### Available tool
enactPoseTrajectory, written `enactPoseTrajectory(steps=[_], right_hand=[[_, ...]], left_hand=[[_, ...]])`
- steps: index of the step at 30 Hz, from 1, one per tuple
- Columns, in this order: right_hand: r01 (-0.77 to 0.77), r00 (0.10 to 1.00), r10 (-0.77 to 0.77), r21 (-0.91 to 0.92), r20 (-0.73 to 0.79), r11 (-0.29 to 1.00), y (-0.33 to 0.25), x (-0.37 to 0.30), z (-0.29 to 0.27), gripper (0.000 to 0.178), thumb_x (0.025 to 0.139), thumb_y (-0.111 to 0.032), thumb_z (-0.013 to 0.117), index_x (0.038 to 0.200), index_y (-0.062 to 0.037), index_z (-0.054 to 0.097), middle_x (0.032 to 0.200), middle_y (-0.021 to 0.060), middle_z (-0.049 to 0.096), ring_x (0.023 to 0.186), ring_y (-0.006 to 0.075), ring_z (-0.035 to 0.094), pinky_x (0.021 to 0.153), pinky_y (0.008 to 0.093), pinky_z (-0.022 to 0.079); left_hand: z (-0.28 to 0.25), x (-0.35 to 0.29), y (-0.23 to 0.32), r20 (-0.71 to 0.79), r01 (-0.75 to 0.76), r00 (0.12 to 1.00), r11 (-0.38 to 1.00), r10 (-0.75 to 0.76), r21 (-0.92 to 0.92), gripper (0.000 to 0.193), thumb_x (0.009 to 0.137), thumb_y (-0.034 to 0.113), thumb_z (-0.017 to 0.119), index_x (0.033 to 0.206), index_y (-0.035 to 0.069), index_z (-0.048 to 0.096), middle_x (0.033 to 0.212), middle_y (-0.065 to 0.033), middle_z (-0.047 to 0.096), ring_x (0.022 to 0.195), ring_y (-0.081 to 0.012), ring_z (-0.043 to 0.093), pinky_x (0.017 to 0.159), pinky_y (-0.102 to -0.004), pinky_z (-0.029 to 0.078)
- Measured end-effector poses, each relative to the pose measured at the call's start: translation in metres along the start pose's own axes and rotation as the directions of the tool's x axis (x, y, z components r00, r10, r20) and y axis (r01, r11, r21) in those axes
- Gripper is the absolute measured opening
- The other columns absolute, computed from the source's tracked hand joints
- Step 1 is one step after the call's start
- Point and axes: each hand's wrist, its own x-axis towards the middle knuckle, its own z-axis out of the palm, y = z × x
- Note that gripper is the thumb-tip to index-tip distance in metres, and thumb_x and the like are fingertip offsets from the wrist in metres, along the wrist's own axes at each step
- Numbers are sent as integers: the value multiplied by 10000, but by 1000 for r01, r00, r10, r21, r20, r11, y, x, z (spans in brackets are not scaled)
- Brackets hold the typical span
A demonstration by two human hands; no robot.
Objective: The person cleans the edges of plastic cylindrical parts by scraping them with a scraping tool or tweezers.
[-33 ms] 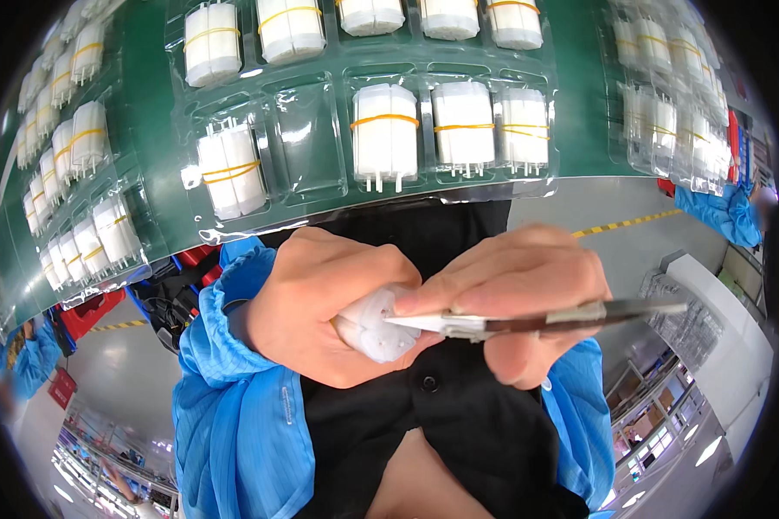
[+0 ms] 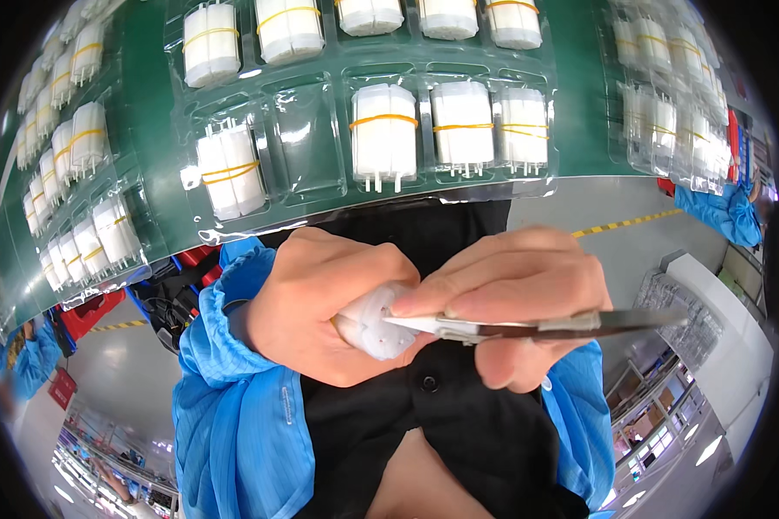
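A white cylindrical bundle (image 2: 378,333) pokes out of my left hand (image 2: 325,303), which is wrapped around it. Small holes dot its exposed round end, and a bit of yellow band shows by the fingers. My right hand (image 2: 528,290) grips tweezers (image 2: 571,326) with a white pointed tip and a metal body. That tip touches or nearly touches the end of the bundle; the exact contact cannot be made out. Beyond the hands, a clear plastic tray (image 2: 307,138) carries similar bundles (image 2: 384,134) with yellow bands and thin prongs. One pocket in its near row is vacant.
The tray lies on a green table (image 2: 156,164), whose near edge runs just beyond my hands. More filled trays stand at the left (image 2: 91,251) and right (image 2: 675,130). People in blue clothing (image 2: 723,212) are at both far sides. A pale column (image 2: 710,320) stands right.
The tweezers' rear end has tilted slightly down, and the fingers of my right hand have shifted a little with it. My left hand stays in place around the bundle.
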Motion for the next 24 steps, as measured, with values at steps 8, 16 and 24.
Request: enactPoseTrajectory(steps=[8,16,24], right_hand=[[-54,992,64,-92,110,994,2,6,-8,333,865,-249,625,966,57,539,841,231,659,677,290,658,573,333,541],[-15,998,13,-38,-55,999,8,1,5,334,899,-292,566,941,39,562,870,221,660,715,263,653,586,333,536],[-21,996,28,86,-81,996,12,-1,3,391,894,-281,576,934,106,534,834,262,642,668,279,660,568,342,551]], left_hand=[[0,1,2,-55,64,997,981,-55,183,252,570,52,739,752,31,566,611,-92,562,505,-280,567,443,-316,446],[-3,3,3,-13,51,999,995,-50,82,254,566,32,732,759,38,568,618,-84,573,514,-279,571,458,-309,450],[-4,3,2,-37,65,997,998,-65,4,329,592,97,775,845,13,582,705,-91,606,582,-249,609,510,-290,475]])
